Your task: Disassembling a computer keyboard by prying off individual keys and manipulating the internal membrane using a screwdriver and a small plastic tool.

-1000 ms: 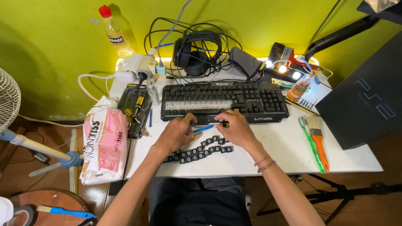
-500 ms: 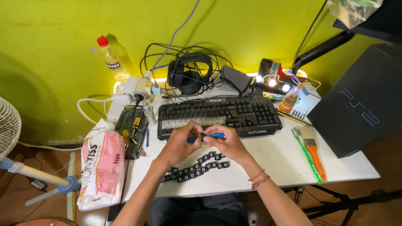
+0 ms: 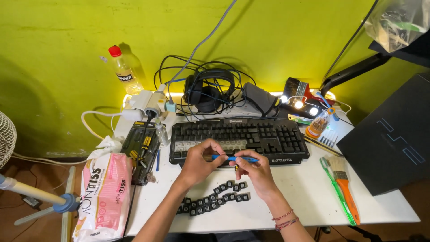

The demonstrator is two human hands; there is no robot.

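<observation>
Both hands meet over the front edge of the black keyboard (image 3: 239,140), near the middle of the white worktop (image 3: 309,197). The left hand (image 3: 199,163) and the right hand (image 3: 253,170) together pinch a thin blue tool (image 3: 235,158), fingers curled around it, the left at its nine o'clock end and the right at its three o'clock end. At six o'clock from the hands lies a row of loose black keycaps (image 3: 215,197). A headset (image 3: 208,92) sits at twelve o'clock beyond the keyboard, an orange-handled brush (image 3: 346,190) lies at three o'clock, and a pink tissue pack (image 3: 105,192) lies at nine o'clock.
</observation>
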